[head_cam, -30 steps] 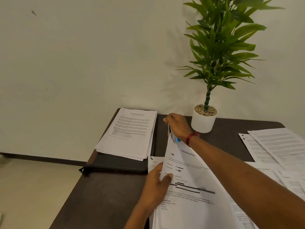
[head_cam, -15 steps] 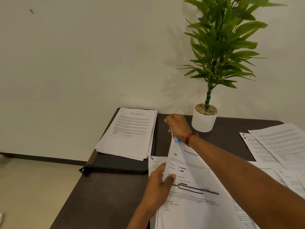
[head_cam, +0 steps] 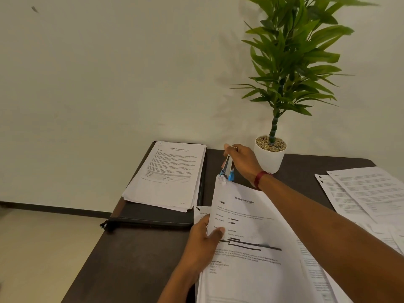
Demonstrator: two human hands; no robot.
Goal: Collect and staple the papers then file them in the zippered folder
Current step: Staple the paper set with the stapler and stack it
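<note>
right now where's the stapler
In the head view the stapler is in the right hand, at the top left corner of the held papers, between the folder and the white plant pot.

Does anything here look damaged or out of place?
Yes. The top left corner of the held sheaf of papers looks torn and crumpled, right where the right hand holds the blue stapler. The rest looks orderly.
</note>
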